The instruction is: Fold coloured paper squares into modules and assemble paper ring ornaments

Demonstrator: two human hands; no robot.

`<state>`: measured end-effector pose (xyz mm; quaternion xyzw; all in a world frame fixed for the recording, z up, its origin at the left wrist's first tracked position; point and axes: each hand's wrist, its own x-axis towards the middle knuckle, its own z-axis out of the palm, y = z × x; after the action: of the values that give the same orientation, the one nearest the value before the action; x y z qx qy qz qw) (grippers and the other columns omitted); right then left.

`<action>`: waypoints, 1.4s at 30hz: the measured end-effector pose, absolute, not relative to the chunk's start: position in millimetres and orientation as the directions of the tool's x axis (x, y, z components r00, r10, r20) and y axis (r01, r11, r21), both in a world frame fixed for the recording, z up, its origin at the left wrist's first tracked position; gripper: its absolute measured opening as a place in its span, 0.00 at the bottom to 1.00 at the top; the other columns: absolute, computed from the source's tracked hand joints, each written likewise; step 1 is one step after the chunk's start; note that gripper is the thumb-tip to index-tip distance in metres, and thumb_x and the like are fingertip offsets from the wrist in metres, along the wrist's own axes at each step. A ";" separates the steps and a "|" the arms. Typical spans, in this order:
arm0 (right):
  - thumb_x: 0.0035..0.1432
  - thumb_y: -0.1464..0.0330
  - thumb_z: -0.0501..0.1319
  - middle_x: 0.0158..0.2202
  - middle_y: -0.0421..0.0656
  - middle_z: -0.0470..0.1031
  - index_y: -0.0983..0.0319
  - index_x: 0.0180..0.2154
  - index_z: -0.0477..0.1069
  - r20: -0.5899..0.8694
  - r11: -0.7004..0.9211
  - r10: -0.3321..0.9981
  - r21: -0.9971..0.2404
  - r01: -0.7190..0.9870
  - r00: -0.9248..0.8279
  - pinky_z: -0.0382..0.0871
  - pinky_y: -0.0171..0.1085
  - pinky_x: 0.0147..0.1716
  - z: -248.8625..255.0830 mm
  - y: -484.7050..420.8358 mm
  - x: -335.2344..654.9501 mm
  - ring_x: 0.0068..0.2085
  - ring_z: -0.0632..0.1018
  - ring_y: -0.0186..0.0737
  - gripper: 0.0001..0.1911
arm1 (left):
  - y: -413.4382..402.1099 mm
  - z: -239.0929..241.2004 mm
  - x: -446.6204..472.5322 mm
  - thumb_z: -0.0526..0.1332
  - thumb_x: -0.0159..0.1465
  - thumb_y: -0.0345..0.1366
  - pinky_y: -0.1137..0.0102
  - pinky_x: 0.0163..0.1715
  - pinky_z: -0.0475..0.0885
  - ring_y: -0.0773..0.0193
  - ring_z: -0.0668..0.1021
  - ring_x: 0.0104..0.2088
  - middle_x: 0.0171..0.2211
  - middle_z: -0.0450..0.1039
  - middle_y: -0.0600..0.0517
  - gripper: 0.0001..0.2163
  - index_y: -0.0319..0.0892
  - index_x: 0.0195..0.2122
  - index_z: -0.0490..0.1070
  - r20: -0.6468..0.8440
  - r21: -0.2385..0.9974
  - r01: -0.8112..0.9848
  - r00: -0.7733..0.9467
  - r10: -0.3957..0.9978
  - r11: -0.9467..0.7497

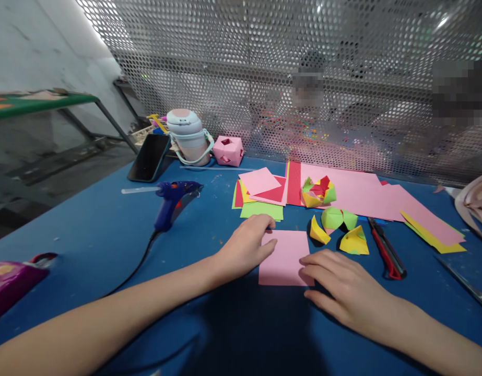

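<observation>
A pink paper square [284, 256] lies flat on the blue table [87, 245] in front of me. My left hand [246, 245] rests on its left edge, fingers bent over the upper left corner. My right hand [338, 284] lies palm down on the square's lower right corner, fingers spread flat. Neither hand grips anything. Folded paper pieces sit just beyond: a yellow one [318, 232], a green one [337, 218] and a yellow-green one [355, 242].
A blue glue gun [174, 201] with its cord lies at the left. Stacked coloured sheets [262, 196], large pink sheets [366, 198], a red-black cutter [386, 248], a phone [149, 156], a bottle [186, 136] and a pink paper cube [228, 150] stand further back. A perforated screen [264, 62] closes the far edge.
</observation>
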<state>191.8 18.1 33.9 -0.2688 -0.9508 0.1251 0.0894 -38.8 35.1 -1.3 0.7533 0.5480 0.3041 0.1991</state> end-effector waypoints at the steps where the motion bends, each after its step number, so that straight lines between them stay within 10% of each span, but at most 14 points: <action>1: 0.59 0.69 0.56 0.45 0.50 0.73 0.62 0.42 0.70 0.097 0.834 0.526 -0.253 0.490 -0.845 0.68 0.45 0.42 28.4 18.1 190.3 0.44 0.73 0.48 0.09 | 35.5 -3.6 -39.1 0.59 0.55 0.32 0.65 0.39 0.65 0.57 0.71 0.38 0.36 0.70 0.48 0.08 0.41 0.37 0.66 0.228 0.594 0.730 0.248 0.941 -0.337; 9: 0.58 0.71 0.55 0.44 0.50 0.72 0.63 0.41 0.70 0.094 0.849 0.514 -0.195 0.490 -0.853 0.70 0.48 0.42 15.5 18.3 190.4 0.45 0.72 0.48 0.09 | 36.8 1.8 -37.7 0.59 0.55 0.32 0.66 0.40 0.67 0.57 0.71 0.40 0.38 0.69 0.48 0.11 0.39 0.40 0.64 0.121 0.467 0.814 0.329 0.937 -0.346; 25: 0.53 0.70 0.56 0.60 0.51 0.57 0.62 0.46 0.65 0.068 0.488 0.812 -0.624 0.610 -0.580 0.55 0.48 0.57 1.4 53.2 165.1 0.61 0.59 0.45 0.16 | 37.8 8.5 -29.4 0.62 0.54 0.40 0.64 0.39 0.69 0.56 0.73 0.41 0.42 0.68 0.48 0.18 0.41 0.45 0.64 0.021 0.410 0.834 0.397 0.918 -0.370; 42: 0.52 0.77 0.51 0.34 0.44 0.69 0.63 0.33 0.66 -0.117 0.663 0.714 -0.206 0.720 -0.691 0.56 0.35 0.29 21.7 64.3 152.2 0.35 0.71 0.39 0.08 | 33.4 -0.8 -30.2 0.62 0.55 0.37 0.59 0.47 0.63 0.53 0.68 0.47 0.47 0.67 0.47 0.15 0.41 0.44 0.66 0.116 0.451 0.792 0.405 0.907 -0.412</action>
<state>152.2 64.3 21.7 -0.3930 -0.9118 0.1186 -0.0130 -30.2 33.4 -0.8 0.8218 0.5168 0.1743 0.1649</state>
